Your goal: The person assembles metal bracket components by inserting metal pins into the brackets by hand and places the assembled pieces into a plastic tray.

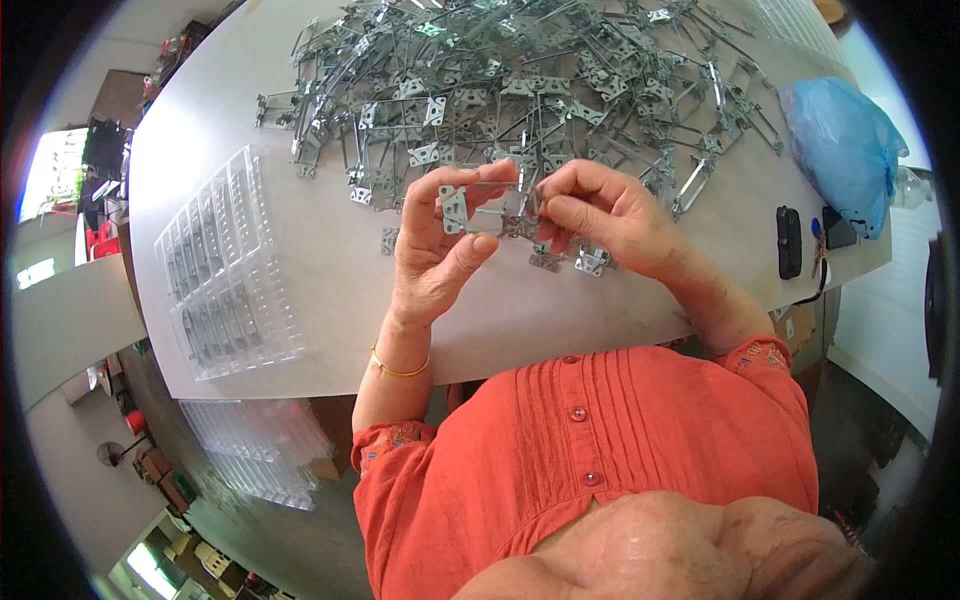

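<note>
1. My left hand (428,240) is grasping a metal piece (454,210), fingers curled along its upper side and thumb below it.
2. My right hand (615,220) has thumb and forefinger pinched at the other end of that piece.
3. The metal piece is up between my two hands, above the desk (345,320) and in front of the near edge of the pile (540,90).
4. It is silvery and bright; at its left end is a flat plate with punched holes, catching the light.
5. Thin rods run from that plate towards my right hand, where the metal looks darker and more crowded; my fingers partly hide its shape there.
6. The pile is a tangle of similar silvery parts, holed plates and slim rods together.
7. Left of my hands lies a clear plastic tray (255,205) with slim metal parts in its hollows.
</note>
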Demonstrator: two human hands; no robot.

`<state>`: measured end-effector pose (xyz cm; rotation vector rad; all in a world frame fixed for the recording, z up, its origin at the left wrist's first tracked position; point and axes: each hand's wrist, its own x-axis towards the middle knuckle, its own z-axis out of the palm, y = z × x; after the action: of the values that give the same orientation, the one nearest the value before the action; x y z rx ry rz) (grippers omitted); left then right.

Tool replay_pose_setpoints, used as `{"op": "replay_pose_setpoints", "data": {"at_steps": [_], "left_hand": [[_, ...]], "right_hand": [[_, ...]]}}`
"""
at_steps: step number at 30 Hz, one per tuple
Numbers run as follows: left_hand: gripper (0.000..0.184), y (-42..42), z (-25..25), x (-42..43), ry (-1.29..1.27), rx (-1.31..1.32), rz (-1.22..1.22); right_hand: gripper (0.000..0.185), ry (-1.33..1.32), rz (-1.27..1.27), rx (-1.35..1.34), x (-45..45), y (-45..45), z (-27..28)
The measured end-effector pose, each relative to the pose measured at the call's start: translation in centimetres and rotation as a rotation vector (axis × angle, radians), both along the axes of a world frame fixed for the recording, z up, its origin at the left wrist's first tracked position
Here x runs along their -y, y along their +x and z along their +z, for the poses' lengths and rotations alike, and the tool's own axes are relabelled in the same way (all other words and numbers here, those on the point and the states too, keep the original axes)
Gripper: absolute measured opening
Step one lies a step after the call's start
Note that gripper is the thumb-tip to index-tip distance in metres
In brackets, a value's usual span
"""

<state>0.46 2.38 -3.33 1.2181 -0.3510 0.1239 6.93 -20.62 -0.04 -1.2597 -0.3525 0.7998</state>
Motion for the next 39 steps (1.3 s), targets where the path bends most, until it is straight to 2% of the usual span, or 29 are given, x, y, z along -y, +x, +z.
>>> {"op": "replay_pose_setpoints", "data": {"at_steps": [4, 7, 10, 13, 16, 19, 25, 28, 31, 39], "left_hand": [[0.062, -0.2, 0.5, 0.5, -0.003, -0.070, 0.008], [0.062, -0.1, 1.2, 0.4, -0.009, -0.094, -0.037], [0.061, 0.0, 0.5, 0.1, -0.142, -0.210, -0.114], [0.058, -0.2, 0.6, -0.4, -0.073, -0.352, -0.152], [0.050, -0.6, 0.7, -0.6, 0.010, -0.469, -0.207], [0.038, -0.7, 1.8, 0.1, -0.033, -0.510, -0.274], [0.028, -0.8, 1.4, -0.3, -0.048, -0.513, -0.216], [0.033, -0.8, 0.9, -0.3, 0.016, -0.446, -0.149], [0.026, -0.8, 0.6, -0.3, 0.019, -0.412, -0.124], [0.025, -0.8, 1.1, -0.2, 0.126, -0.423, -0.083]], "right_hand": [[0.012, -0.032, -0.126, 0.077, 0.4, 0.6, 0.4], [0.008, -0.014, -0.165, 0.230, 0.5, 0.6, 0.2], [0.005, -0.001, -0.136, 0.435, 0.7, 0.7, 0.2], [0.009, -0.084, -0.093, 0.708, 0.9, 0.9, 0.7], [0.011, -0.084, -0.040, 0.869, 0.9, 1.2, 0.9], [0.008, -0.078, -0.017, 0.932, 0.9, 1.3, 0.5], [0.008, -0.130, -0.221, 0.847, 0.4, 0.9, 0.8], [0.006, -0.220, -0.172, 0.541, 1.1, 0.8, 0.9], [0.007, -0.247, -0.146, 0.495, 0.9, 0.5, 1.3], [0.009, -0.283, -0.113, 0.466, 1.0, 0.5, 1.3]]}}
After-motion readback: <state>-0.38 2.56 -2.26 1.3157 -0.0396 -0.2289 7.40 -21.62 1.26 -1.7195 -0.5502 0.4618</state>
